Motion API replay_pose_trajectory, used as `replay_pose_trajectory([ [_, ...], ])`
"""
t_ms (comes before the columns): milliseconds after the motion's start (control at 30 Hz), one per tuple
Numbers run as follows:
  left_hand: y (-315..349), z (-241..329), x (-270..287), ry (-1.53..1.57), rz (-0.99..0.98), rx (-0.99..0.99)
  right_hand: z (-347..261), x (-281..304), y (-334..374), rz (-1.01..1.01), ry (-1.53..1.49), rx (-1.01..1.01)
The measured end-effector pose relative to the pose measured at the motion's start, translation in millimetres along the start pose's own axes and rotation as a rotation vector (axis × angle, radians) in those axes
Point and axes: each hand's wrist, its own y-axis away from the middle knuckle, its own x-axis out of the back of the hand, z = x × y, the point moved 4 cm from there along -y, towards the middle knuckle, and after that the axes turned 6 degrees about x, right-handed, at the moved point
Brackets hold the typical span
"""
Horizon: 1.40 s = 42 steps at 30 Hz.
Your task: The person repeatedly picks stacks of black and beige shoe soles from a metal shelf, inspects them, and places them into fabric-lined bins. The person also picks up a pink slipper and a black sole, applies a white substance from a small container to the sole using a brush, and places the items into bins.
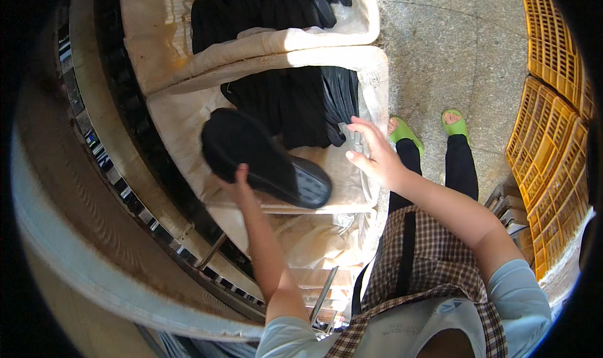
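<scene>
My left hand [237,187] grips the near edge of a long black bundle [257,154], its thumb on top and its other fingers hidden underneath. The bundle looks like soft fabric, rounded at the far left, with a glossy, grey-patterned end at the lower right; its exact kind is unclear. It is held tilted over a cream cloth-lined bin [377,75]. More black fabric pieces [276,100] lie together inside that bin. My right hand [377,154] is by the bin's right rim, fingers apart and nothing in them, its fingertips close to those pieces.
Another cloth-lined bin [370,19] with black fabric stands beyond, and a cream cloth-lined section [295,238] lies nearer me. A long machine-like frame [132,107] curves along the left. Yellow plastic crates [546,144] stand on the right, across the speckled floor [440,50].
</scene>
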Motion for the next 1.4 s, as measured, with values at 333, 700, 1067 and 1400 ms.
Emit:
replay_pose_trajectory([
  [333, -220.6, -4.2, -35.4, -1.239, 0.61, -0.354, 51.0, -22.5, -43.0, -0.044, 0.824, 0.374],
  [700, -259.2, -50.6, -67.5, -1.377, 0.496, -0.581, 57.0, -20.2, -42.0, -0.051, 0.832, 0.37],
  [1067, -248.8, -34.8, -71.5, -1.628, 0.597, -0.495, 66.2, -20.7, -37.5, -0.045, 0.927, 0.347],
  [1400, -244.5, -37.0, -84.7, -1.762, 0.678, -0.571, 69.6, -17.9, -36.3, -0.027, 0.841, 0.405],
])
